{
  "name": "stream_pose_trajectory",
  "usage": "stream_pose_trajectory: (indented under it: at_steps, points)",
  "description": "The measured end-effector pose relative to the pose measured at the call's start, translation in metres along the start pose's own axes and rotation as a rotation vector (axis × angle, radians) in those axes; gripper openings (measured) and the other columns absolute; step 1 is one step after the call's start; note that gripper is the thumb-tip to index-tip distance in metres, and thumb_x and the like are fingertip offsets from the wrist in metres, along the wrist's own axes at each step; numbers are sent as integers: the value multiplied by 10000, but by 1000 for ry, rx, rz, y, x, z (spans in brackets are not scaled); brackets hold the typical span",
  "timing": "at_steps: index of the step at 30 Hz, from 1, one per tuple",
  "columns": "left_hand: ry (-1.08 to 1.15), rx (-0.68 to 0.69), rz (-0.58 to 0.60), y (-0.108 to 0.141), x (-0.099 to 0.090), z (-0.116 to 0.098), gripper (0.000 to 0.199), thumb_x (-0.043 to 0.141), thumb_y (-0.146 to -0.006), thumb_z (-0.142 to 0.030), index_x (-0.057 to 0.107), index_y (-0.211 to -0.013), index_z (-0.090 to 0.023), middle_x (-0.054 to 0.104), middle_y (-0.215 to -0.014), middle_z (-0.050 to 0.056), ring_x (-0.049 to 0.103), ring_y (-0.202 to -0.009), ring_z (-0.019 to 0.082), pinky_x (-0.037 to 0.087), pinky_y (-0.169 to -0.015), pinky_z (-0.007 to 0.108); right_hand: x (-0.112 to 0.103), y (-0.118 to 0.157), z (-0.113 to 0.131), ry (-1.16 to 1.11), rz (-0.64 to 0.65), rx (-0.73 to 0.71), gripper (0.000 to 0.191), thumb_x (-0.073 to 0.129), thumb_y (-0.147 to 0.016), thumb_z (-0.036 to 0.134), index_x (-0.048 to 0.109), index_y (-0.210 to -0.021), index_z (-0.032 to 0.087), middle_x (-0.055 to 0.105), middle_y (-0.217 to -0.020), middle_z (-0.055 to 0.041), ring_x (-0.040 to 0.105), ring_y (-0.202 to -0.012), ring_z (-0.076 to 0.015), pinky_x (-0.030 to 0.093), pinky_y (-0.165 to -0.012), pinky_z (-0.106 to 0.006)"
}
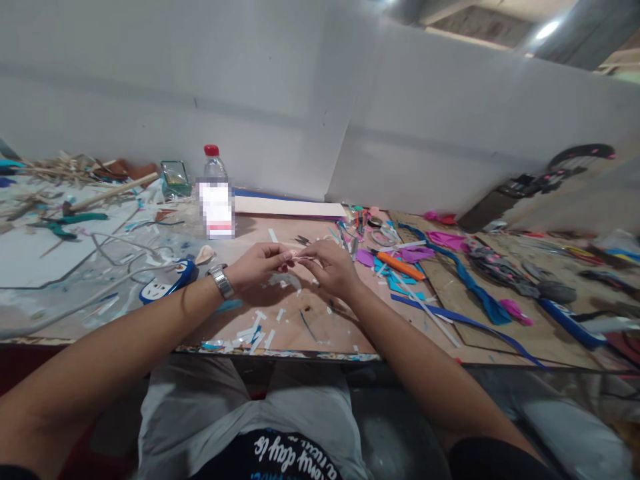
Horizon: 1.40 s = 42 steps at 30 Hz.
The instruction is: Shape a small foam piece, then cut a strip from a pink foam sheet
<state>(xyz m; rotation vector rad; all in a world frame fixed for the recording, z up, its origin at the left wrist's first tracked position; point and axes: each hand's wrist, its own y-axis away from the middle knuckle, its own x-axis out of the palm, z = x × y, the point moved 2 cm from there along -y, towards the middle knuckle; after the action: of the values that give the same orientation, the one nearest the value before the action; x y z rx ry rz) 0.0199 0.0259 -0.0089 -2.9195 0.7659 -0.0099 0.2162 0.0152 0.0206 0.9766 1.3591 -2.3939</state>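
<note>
we list: one small, thin pale strip, material too small to tell, held above the desk, long axis roughly along its front edge. our left hand: fingertips pinched at the strip's left end. our right hand: thumb and finger pinched at the right. toward the front edge: flat surface, loose paper slivers. toward the back edge: clear, red-capped bottle, upright.
</note>
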Motion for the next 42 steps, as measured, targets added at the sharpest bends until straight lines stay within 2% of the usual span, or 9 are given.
stream_pose_trajectory:
  at_steps: [7, 13, 17, 21, 24, 29, 33, 37, 42]
  points:
    - [53, 13, 24, -1, 1, 1, 402, 681, -866, -520, 696, -932, -125, 652, -837, 50, 579, -777, 141, 461, -800, 305, -1, 1, 1, 20, -15, 56, 173, 637, -951, 370, 703, -895, 221, 730, -837, -56, 652, -806, -210, 470, -779, -370]
    - [36, -29, 43, 3, 4, -9, 416, 691, -851, -540, 664, -829, -126, 613, -754, 28, 546, -695, 121, 426, -685, 262, -1, 0, 1, -3, -4, 44, 188, 627, -955, 371, 686, -876, 212, 720, -835, -62, 651, -803, -212, 470, -769, -367]
    - [62, -74, 85, 4, 3, -6, 393, 680, -867, -520, 655, -834, -129, 608, -762, 33, 526, -674, 115, 406, -643, 248, 0, 0, 1, -23, 3, 71, 186, 637, -947, 382, 681, -876, 215, 721, -857, -65, 657, -835, -218, 486, -793, -371]
    - [115, -59, 127, 3, 2, 0, 390, 674, -872, -516, 645, -853, -128, 602, -786, 32, 544, -722, 123, 419, -697, 258, 1, 1, -1, -48, 29, 88, 172, 648, -936, 360, 698, -1015, 216, 721, -929, -73, 665, -872, -223, 506, -816, -377]
    - [186, -60, 183, 4, 3, 0, 367, 673, -880, -500, 638, -869, -135, 582, -790, 20, 543, -736, 123, 420, -726, 266, 3, 1, -2, -83, 88, 66, 241, 629, -943, 306, 687, -1167, 238, 723, -991, -77, 667, -914, -226, 516, -842, -392]
    - [240, -90, 248, 6, 4, 2, 319, 668, -899, -457, 660, -956, -143, 592, -822, 28, 546, -750, 124, 416, -735, 267, 7, 2, -2, -151, 161, 30, 285, 598, -925, 186, 702, -1182, 246, 740, -1028, -73, 674, -949, -219, 519, -871, -393]
    - [267, -98, 238, 6, 4, 4, 306, 678, -894, -445, 663, -909, -140, 586, -821, 30, 548, -761, 126, 426, -753, 273, 8, 3, 0, -166, 180, 74, 313, 590, -916, 163, 693, -1195, 260, 742, -1062, -65, 677, -957, -214, 520, -873, -385]
    - [271, -75, 202, 5, 3, 3, 306, 664, -908, -445, 661, -924, -140, 586, -856, 31, 543, -774, 121, 431, -768, 275, 4, 3, 3, -135, 125, 81, 365, 713, -876, 319, 646, -1225, 237, 717, -1033, -72, 664, -922, -219, 519, -843, -372]
    - [194, -64, 136, 3, 1, 4, 349, 655, -907, -478, 626, -864, -133, 591, -816, 21, 550, -759, 118, 417, -738, 258, 0, 2, 5, -88, 20, 51, 229, 692, -892, 392, 640, -1016, 206, 693, -963, -77, 649, -899, -215, 504, -826, -363]
